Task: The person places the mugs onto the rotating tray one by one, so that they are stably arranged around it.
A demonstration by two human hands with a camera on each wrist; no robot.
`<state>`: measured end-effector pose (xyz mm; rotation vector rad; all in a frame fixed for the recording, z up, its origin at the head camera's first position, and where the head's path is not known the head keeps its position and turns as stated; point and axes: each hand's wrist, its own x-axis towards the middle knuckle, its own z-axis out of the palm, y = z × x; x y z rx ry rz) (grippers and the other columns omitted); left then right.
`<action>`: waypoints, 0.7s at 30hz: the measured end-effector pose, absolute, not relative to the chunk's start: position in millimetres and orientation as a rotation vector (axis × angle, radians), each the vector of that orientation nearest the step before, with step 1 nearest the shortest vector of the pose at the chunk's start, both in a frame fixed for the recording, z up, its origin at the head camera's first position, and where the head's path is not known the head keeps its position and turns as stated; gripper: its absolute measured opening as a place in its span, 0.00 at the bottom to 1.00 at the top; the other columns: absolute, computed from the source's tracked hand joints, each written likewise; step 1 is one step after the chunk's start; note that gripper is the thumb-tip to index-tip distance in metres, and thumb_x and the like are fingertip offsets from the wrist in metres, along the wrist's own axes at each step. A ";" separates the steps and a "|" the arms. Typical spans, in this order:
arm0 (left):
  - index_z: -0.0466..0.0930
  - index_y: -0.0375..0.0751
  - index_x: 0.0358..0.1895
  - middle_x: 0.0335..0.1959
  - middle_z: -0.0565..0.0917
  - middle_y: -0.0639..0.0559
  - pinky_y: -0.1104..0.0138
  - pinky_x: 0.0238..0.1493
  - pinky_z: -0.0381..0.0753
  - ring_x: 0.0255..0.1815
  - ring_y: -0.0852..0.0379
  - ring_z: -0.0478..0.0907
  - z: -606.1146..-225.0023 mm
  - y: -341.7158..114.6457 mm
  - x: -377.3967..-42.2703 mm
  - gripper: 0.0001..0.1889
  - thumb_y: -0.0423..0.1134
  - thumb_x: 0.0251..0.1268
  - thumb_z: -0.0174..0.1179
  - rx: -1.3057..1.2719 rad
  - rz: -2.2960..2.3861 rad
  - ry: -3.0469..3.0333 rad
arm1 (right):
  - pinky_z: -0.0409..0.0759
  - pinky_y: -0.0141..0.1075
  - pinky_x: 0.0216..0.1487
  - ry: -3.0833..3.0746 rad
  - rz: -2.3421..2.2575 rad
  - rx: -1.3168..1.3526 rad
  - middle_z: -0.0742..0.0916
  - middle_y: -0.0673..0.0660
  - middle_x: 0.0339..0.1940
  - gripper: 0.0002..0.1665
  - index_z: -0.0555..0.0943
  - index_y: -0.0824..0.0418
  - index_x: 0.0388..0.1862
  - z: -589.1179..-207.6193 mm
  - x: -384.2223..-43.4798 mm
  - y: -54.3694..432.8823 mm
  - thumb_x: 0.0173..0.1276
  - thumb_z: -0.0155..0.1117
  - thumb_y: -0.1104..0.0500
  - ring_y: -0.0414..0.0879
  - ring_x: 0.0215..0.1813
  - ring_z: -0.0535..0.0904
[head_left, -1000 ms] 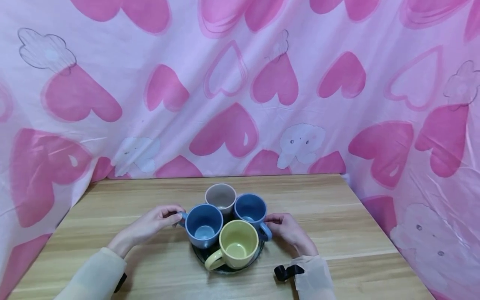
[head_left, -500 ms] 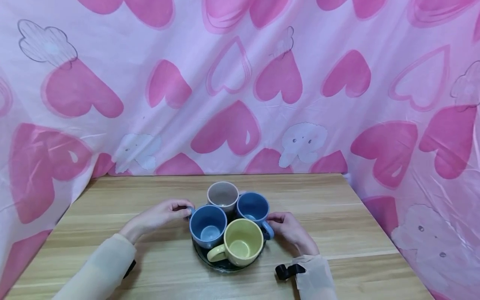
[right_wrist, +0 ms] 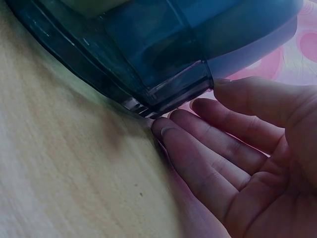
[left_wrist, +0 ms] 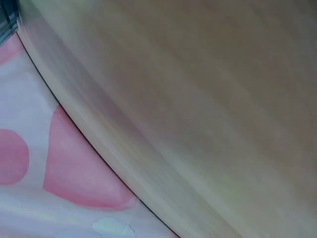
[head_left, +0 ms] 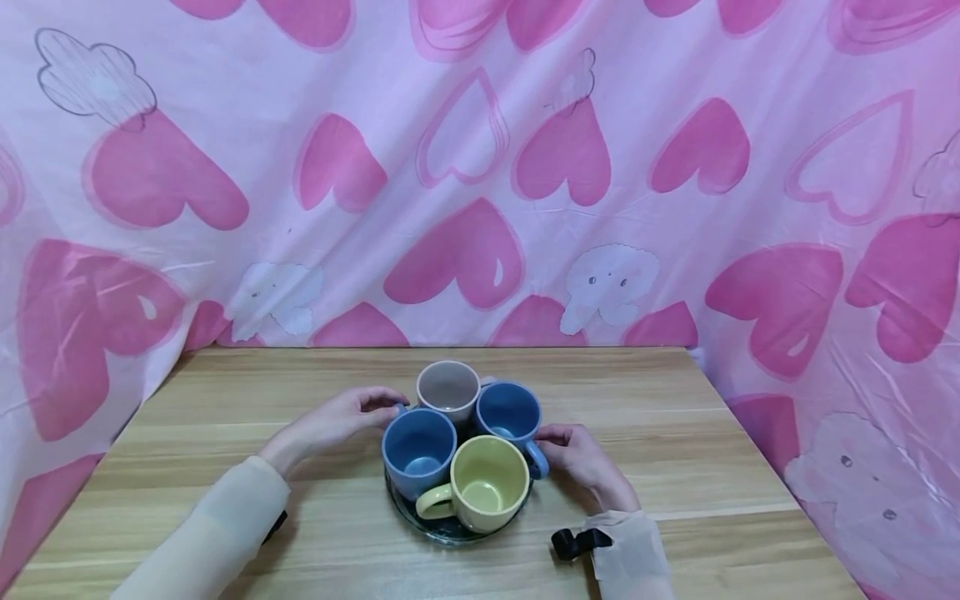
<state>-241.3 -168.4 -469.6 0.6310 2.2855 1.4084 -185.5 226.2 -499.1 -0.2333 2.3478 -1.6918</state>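
Observation:
My left hand (head_left: 348, 421) pinches the handle of the left blue mug (head_left: 416, 454), which points away toward the back left. This mug stands on a dark, glassy plate (head_left: 448, 533) together with a yellow mug (head_left: 480, 492) in front, a second blue mug (head_left: 510, 408) at the right and a greyish-pink mug (head_left: 447, 385) at the back. My right hand (head_left: 581, 462) is at the plate's right edge. In the right wrist view, my thumb and fingertips (right_wrist: 163, 126) hold the rim of the plate. The left wrist view does not show the left hand.
The wooden table (head_left: 720, 500) extends around the plate on all sides. Behind it and along both sides hangs a pink cloth (head_left: 465, 167) with hearts. A black strap piece (head_left: 577, 543) sits at my right wrist.
My left hand has moved right and toward the back with the blue mug's handle, turning the mug so its handle points farther back. The right hand has stayed at the plate.

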 end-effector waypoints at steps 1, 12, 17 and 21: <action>0.77 0.44 0.62 0.53 0.81 0.53 0.57 0.61 0.74 0.55 0.53 0.76 -470.1 -167.5 -241.1 0.23 0.52 0.70 0.58 0.613 1.414 2.290 | 0.78 0.30 0.45 2.345 -1.691 -0.232 0.87 0.59 0.41 0.14 0.82 0.74 0.49 -498.2 -185.1 225.8 0.70 0.60 0.66 0.43 0.44 0.79; 0.76 0.38 0.61 0.52 0.81 0.48 0.57 0.56 0.78 0.50 0.51 0.80 -469.8 -164.1 -238.2 0.23 0.50 0.72 0.56 0.559 1.471 2.268 | 0.77 0.32 0.47 2.360 -1.674 -0.204 0.87 0.58 0.43 0.13 0.83 0.72 0.50 -495.8 -185.7 224.2 0.71 0.60 0.65 0.44 0.46 0.78; 0.72 0.34 0.64 0.52 0.81 0.45 0.56 0.56 0.79 0.53 0.48 0.80 -470.4 -163.9 -237.3 0.25 0.49 0.74 0.54 0.534 1.531 2.217 | 0.78 0.32 0.47 2.371 -1.674 -0.205 0.87 0.58 0.43 0.14 0.83 0.71 0.50 -502.4 -186.7 228.8 0.71 0.61 0.63 0.44 0.46 0.78; 0.68 0.33 0.67 0.58 0.78 0.39 0.53 0.56 0.78 0.57 0.44 0.77 -467.2 -168.5 -233.2 0.27 0.50 0.76 0.50 0.511 1.580 2.198 | 0.80 0.35 0.48 2.259 -1.763 -0.146 0.86 0.59 0.44 0.17 0.80 0.72 0.54 -500.4 -185.5 232.7 0.72 0.59 0.62 0.46 0.46 0.80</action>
